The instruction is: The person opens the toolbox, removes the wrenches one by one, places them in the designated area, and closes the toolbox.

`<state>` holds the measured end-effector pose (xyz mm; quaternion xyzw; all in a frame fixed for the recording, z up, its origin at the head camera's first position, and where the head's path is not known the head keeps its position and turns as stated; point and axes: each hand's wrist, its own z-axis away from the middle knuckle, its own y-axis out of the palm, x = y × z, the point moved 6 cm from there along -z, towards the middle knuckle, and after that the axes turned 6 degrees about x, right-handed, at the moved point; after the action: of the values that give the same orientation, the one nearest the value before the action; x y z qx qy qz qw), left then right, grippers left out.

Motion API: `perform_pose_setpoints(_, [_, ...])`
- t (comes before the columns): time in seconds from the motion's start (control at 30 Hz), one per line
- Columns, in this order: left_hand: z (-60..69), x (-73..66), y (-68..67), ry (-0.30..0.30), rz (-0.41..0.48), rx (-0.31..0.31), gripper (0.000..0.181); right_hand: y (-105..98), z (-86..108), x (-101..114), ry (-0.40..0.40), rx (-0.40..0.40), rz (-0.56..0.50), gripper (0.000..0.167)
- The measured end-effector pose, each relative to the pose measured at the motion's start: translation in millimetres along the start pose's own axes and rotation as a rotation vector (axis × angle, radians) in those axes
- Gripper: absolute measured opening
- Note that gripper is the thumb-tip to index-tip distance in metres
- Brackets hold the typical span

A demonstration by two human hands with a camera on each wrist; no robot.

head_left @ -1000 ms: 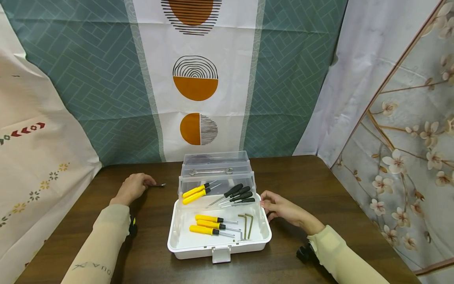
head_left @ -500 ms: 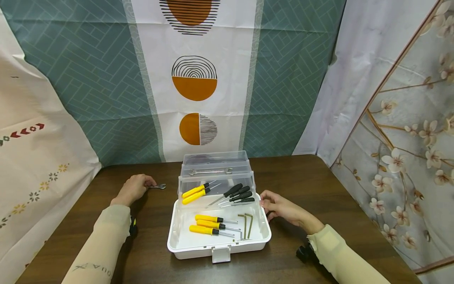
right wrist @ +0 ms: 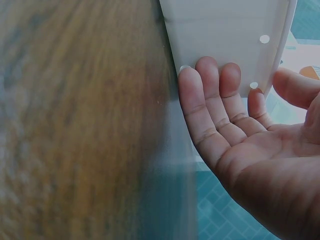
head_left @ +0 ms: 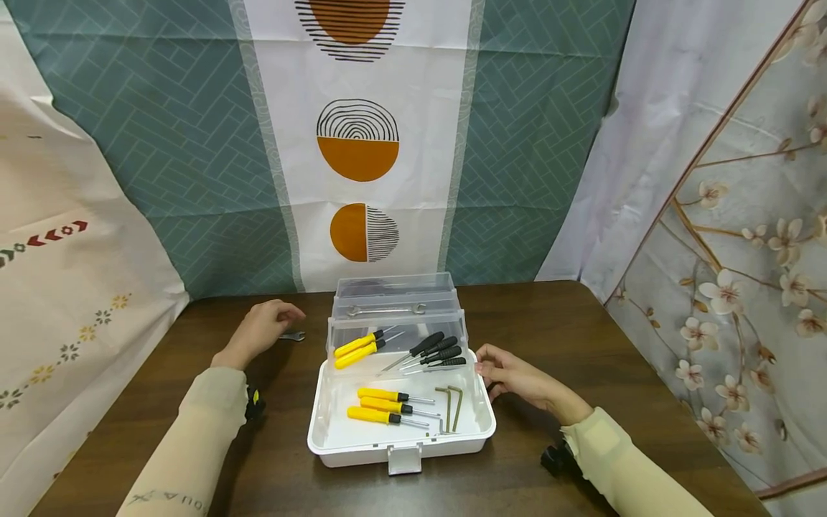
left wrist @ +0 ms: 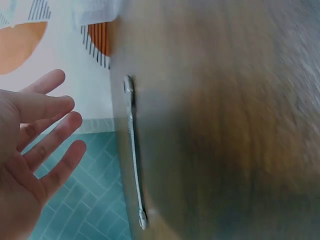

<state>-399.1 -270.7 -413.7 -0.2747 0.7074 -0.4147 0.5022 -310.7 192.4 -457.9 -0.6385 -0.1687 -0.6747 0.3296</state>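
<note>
In the head view my left hand (head_left: 260, 332) hovers over the table's left side with nothing in its grasp. A silver open-end wrench (head_left: 293, 336) lies on the wood beneath it, partly hidden; in the left wrist view the whole wrench (left wrist: 134, 155) shows, apart from the spread fingers (left wrist: 64, 170). My right hand (head_left: 520, 382) rests its fingertips against the outer right wall of a white toolbox (head_left: 358, 457). Slightly bent fingers (right wrist: 202, 100) touch that wall in the right wrist view, the thumb near the rim.
The toolbox's clear lid (head_left: 395, 286) stands raised behind it; a second wrench (head_left: 386, 311) lies in an upper tray. Yellow-handled screwdrivers (head_left: 377, 416), black-handled screwdrivers (head_left: 446, 354) and hex keys (head_left: 456, 409) lie inside. A curtain (head_left: 530, 165) hangs behind the table (head_left: 517, 316).
My left hand has let go of the wrench, rising and shifting to the right above it. The wrench now lies on the table. My right hand has stayed at the toolbox.
</note>
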Motion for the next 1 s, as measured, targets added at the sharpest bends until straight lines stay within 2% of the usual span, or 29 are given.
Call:
perform_pose_setpoints(0.2, [-2.1,-10.3,-2.2,0.024,0.028,-0.012,0.029,0.3,-1.3,-2.2,-0.003,0.011,0.004,0.026])
perform_pose_setpoints(0.33, [-2.8,-21.9,-6.1,0.043,0.039,-0.015,0.028,1.5,-1.2,-3.5,-0.003,0.010,0.005,0.027])
perform_pose_setpoints(0.5, [-9.7,-45.1,-15.6,0.092,0.036,-0.043,0.027,1.3,-1.1,-2.9,-0.005,0.000,0.004,0.026])
perform_pose_setpoints(0.73, [-16.3,-85.5,-23.3,0.177,0.051,-0.057,0.024,0.0,0.1,-2.0,-0.015,0.006,0.009,0.027])
perform_pose_setpoints(1.0, [-17.9,-124.3,-23.3,0.243,0.098,-0.005,0.027,-0.3,-0.2,-1.0,-0.011,0.008,0.004,0.027])
